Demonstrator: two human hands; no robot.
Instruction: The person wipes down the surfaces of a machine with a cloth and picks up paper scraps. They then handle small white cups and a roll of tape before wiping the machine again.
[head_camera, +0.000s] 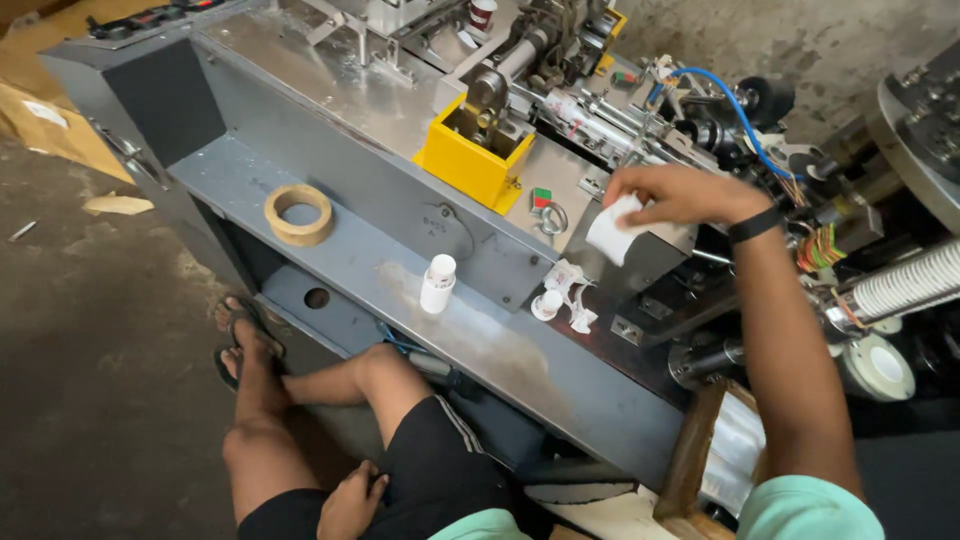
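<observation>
Right hand (680, 193) pinched a white paper cup (613, 232) right of the yellow box (473, 158), left hand (352, 500) resting loosely curled and empty on the thigh.

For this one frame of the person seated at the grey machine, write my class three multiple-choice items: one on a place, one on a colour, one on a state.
1. Where does the ring of tape lie?
A. on the grey shelf of the machine
B. on the floor beside the foot
C. on top of the yellow housing

2. What colour is the boxy housing on the machine's upper deck?
A. blue
B. yellow
C. white

3. What is the right hand doing?
A. resting open on the knee
B. holding a white paper cup
C. gripping the tape ring

Answers:
1 A, the ring sits flat on the shelf, left of the small white bottle.
2 B, it is bright yellow against the bare metal.
3 B, the fingers grip the cup over the machine, while the left hand rests by the thigh.
</observation>
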